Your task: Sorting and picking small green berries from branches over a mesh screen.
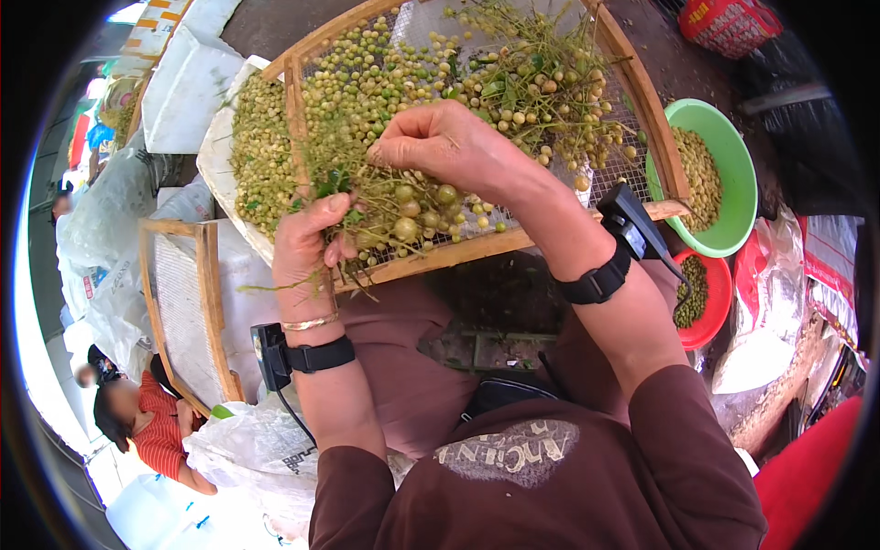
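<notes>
My left hand (313, 234) grips a tangled bunch of thin green stems (371, 199) with round yellow-green berries and a few leaves. At the bunch's upper edge, the curled fingers of my right hand (440, 144) are pinched on thin stems; their tips are partly hidden. Both hands are above a wood-framed wire-mesh sieve (447, 256). Loose berries (364, 75) are spread over its mesh. A heap of stems with berries still attached (543, 82) lies on its far right part.
A white foam box (218, 148) of berries stands left of the sieve. On the right are a green basin (741, 172) and a red basin (720, 302), both holding small produce. Another wood-framed screen (210, 275) leans at left. A person (158, 419) in a striped top is lower left.
</notes>
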Available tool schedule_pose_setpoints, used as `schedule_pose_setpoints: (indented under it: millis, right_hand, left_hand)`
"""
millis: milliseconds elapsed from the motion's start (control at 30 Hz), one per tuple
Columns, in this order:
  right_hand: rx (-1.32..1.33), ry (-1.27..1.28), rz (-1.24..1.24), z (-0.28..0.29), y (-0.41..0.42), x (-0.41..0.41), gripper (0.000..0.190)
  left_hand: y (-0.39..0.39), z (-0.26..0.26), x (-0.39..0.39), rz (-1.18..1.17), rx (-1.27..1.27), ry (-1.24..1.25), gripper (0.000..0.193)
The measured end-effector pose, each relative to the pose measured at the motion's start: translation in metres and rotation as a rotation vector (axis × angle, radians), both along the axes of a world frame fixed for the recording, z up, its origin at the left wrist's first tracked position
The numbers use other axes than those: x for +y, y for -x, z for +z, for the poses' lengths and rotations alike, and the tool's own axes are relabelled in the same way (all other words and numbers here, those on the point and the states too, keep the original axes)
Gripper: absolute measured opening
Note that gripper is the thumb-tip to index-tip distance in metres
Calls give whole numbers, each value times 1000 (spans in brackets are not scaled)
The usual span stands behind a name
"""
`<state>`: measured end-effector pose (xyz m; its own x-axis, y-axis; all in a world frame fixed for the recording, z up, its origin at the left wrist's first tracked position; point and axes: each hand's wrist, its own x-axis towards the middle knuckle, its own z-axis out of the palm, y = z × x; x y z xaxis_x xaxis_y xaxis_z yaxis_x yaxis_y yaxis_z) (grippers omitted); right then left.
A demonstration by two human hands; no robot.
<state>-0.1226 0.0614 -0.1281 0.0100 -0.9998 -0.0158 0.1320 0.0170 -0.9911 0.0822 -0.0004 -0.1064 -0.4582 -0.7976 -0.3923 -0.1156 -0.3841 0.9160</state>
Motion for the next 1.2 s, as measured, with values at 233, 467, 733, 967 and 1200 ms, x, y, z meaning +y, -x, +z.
schedule_pose_setpoints:
  millis: [233, 467, 733, 967, 1200]
  right_hand:
    - [-636, -124, 115, -9, 12, -1, 23]
    - [-463, -158, 291, -7, 7, 2, 23]
    - [-37, -182, 244, 4, 19, 5, 19]
    - [-96, -187, 332, 6, 22, 15, 18]
    - [-60, -206, 285, -1, 27, 16, 20]
  left_hand:
    - [-13, -6, -8, 54, 92, -6, 30]
    - [-14, -8, -17, 53, 92, -39, 26]
    - [-14, -3, -16, 42, 2, 4, 27]
    - [-12, -1, -13, -45, -158, 14, 31]
    - [0, 9, -8, -50, -151, 43, 32]
